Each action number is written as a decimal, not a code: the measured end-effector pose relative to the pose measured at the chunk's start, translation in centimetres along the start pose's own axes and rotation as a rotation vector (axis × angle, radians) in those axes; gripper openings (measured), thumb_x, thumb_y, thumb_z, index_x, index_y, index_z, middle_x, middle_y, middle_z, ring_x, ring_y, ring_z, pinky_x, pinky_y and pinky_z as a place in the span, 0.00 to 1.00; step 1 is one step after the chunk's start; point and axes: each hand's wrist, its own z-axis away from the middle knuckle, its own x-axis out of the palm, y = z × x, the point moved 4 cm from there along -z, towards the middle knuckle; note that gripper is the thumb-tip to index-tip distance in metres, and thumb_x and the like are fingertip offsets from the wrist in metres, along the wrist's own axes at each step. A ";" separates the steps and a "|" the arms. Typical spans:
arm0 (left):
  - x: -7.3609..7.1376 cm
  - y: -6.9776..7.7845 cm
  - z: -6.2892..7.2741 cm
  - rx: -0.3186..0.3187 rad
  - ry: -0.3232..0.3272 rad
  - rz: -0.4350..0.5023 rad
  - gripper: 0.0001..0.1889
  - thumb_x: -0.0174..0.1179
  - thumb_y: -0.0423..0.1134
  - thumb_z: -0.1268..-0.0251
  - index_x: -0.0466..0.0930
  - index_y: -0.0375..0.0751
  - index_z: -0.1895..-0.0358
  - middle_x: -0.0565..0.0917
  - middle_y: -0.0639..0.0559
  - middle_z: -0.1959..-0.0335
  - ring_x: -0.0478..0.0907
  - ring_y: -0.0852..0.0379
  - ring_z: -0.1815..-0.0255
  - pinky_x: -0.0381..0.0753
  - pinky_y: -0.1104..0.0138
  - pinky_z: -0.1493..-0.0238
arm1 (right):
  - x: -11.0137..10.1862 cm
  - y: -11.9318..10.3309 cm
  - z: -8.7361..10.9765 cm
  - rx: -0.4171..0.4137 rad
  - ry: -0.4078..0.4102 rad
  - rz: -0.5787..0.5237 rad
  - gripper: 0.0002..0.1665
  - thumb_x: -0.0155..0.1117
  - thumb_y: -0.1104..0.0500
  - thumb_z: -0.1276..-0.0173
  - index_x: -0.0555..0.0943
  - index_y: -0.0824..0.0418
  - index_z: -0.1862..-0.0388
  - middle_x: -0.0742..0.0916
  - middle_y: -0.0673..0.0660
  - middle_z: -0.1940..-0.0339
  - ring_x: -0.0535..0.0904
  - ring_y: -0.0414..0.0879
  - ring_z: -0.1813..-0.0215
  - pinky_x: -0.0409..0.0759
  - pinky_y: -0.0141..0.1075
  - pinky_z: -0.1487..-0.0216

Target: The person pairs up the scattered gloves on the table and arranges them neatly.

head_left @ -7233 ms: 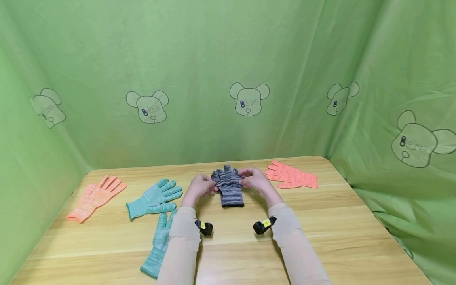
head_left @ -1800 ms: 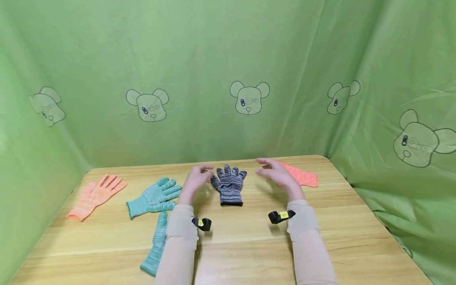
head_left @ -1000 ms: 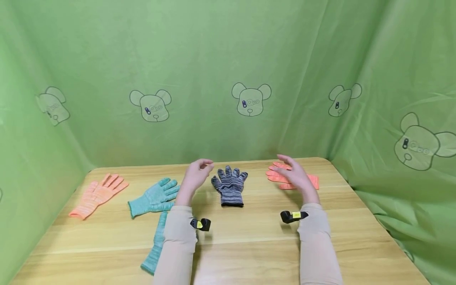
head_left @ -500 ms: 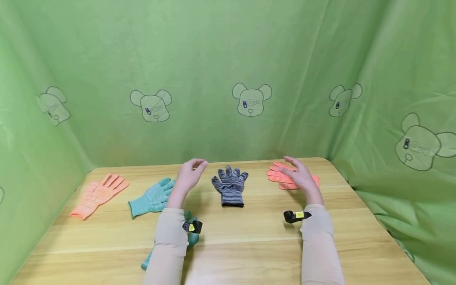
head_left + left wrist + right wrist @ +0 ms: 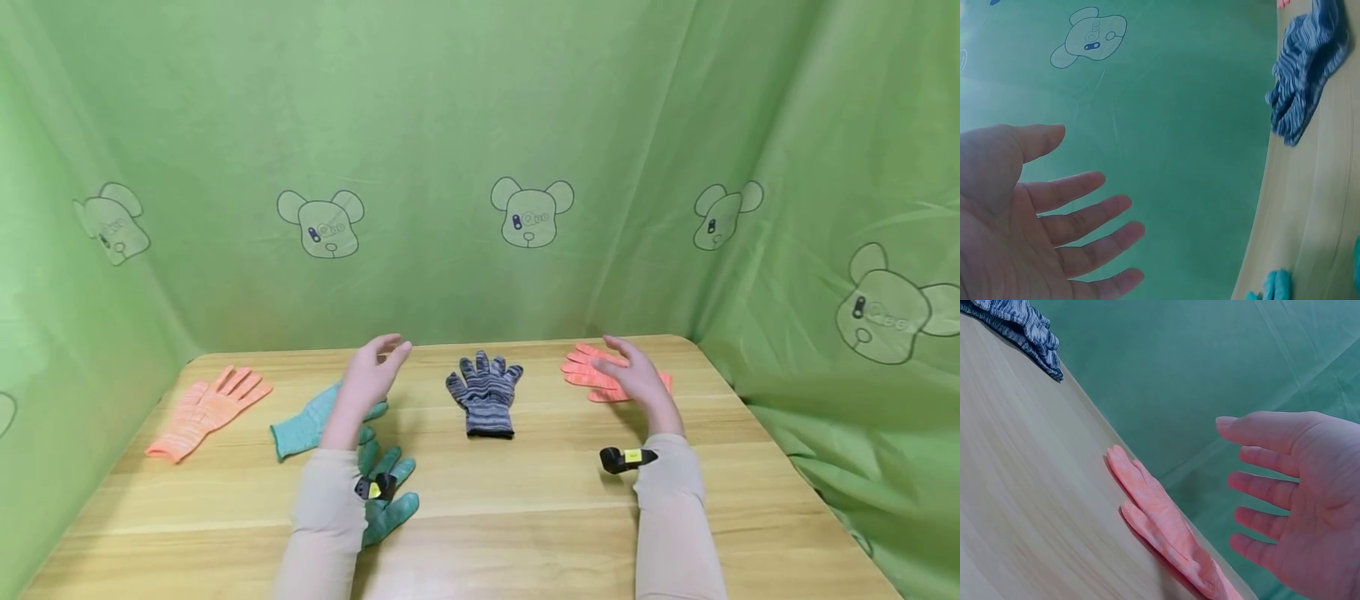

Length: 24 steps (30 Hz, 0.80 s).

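My left hand point(image 5: 366, 382) hovers above a teal knit glove point(image 5: 298, 429), partly covering it. Its fingers are extended and hold nothing, as the left wrist view shows. Under my left forearm lies a second teal glove point(image 5: 392, 515), its cuff hidden and its fingers pointing right. A grey-black striped glove point(image 5: 489, 398) lies flat at the table's middle, fingers spread toward the back. To its right, my right hand point(image 5: 637, 379) is raised over a coral-pink glove point(image 5: 588, 368), hiding part of it. In the right wrist view that hand is loosely spread and apart from the coral-pink glove.
A light orange glove point(image 5: 204, 415) lies at the left of the wooden table point(image 5: 525, 533). Green curtains point(image 5: 420, 275) with printed bear heads stand behind the table and along both sides. A black wrist camera point(image 5: 626, 458) juts inward from the right sleeve.
Both hands have let go of the striped glove, whose fingers now lie spread. My right hand has moved right over the coral-pink glove; my left has drifted left, uncovering the nearer teal glove's fingers.
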 end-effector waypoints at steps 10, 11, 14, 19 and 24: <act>-2.0 -0.5 1.1 -0.024 -0.003 -0.096 0.32 0.48 0.59 0.27 0.63 0.45 0.27 0.67 0.37 0.28 0.63 0.34 0.28 0.66 0.42 0.30 | -0.3 0.6 0.0 0.026 0.013 0.054 0.44 0.55 0.46 0.26 0.51 0.62 0.21 0.56 0.67 0.21 0.52 0.69 0.23 0.55 0.64 0.27; -2.2 -0.5 1.2 -0.023 -0.004 -0.100 0.32 0.48 0.59 0.27 0.63 0.45 0.27 0.67 0.37 0.28 0.64 0.34 0.29 0.66 0.42 0.31 | -0.3 0.7 0.0 0.029 0.014 0.057 0.43 0.55 0.46 0.26 0.51 0.62 0.22 0.57 0.67 0.21 0.52 0.69 0.23 0.55 0.65 0.27; -2.5 -0.6 1.5 -0.025 -0.013 -0.100 0.34 0.48 0.60 0.27 0.61 0.45 0.26 0.66 0.38 0.27 0.76 0.34 0.42 0.71 0.44 0.34 | -0.3 0.8 -0.1 0.027 0.013 0.075 0.42 0.54 0.47 0.25 0.51 0.62 0.21 0.57 0.67 0.21 0.51 0.69 0.23 0.54 0.65 0.27; -3.1 -1.0 1.9 0.000 -0.009 -0.166 0.37 0.47 0.63 0.29 0.59 0.45 0.25 0.64 0.40 0.25 0.72 0.38 0.35 0.66 0.44 0.30 | -0.1 1.0 -0.2 0.040 0.001 0.098 0.41 0.54 0.49 0.25 0.51 0.62 0.21 0.57 0.69 0.22 0.50 0.70 0.23 0.52 0.66 0.27; -3.7 -1.6 2.2 0.022 -0.009 -0.220 0.38 0.47 0.63 0.29 0.58 0.43 0.25 0.62 0.39 0.25 0.58 0.36 0.25 0.60 0.42 0.27 | -0.1 1.3 -0.3 0.064 0.002 0.096 0.41 0.55 0.51 0.26 0.51 0.62 0.22 0.58 0.70 0.22 0.51 0.71 0.23 0.53 0.65 0.26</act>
